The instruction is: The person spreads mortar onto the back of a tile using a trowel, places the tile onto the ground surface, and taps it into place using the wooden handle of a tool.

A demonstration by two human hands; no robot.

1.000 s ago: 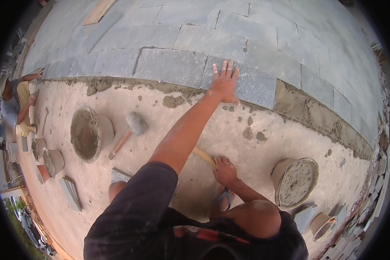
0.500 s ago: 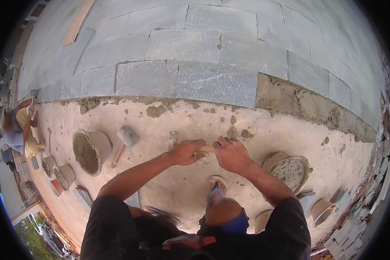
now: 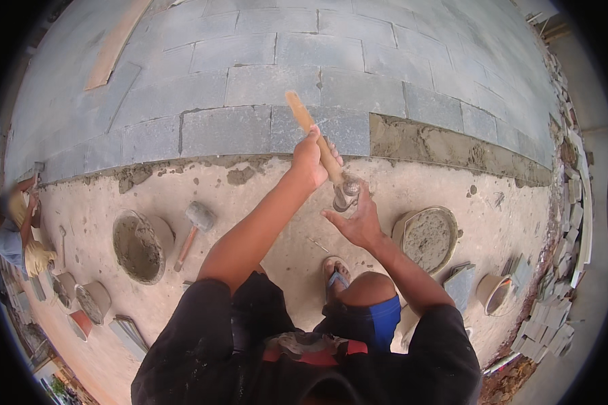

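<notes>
Diagonally, hammer (image 3: 327,159) lies through left hand (image 3: 309,160) (metal head (image 3: 342,199) by right hand (image 3: 362,223)).

- Ahead, across the floor (image 3: 284,250): rows of laid slabs (image 3: 227,128), with a plank (image 3: 115,47) on them at far left.
- In the nearest row, right of the slabs: a strip of mortar (image 3: 452,148).
- In the left hand (image 3: 307,162): a hammer (image 3: 334,170), head end just beside the right hand (image 3: 363,224).
- On the floor, left of the left forearm: a mallet (image 3: 200,216); left of that, a bucket (image 3: 163,237) with mortar inside.
- Farther left: more buckets (image 3: 104,295); beyond those, a co-worker (image 3: 10,239) near the slab edge.
- Right of the right hand: a mortar-filled bucket; behind it, slab pieces (image 3: 459,287); right of those, another bucket.
</notes>
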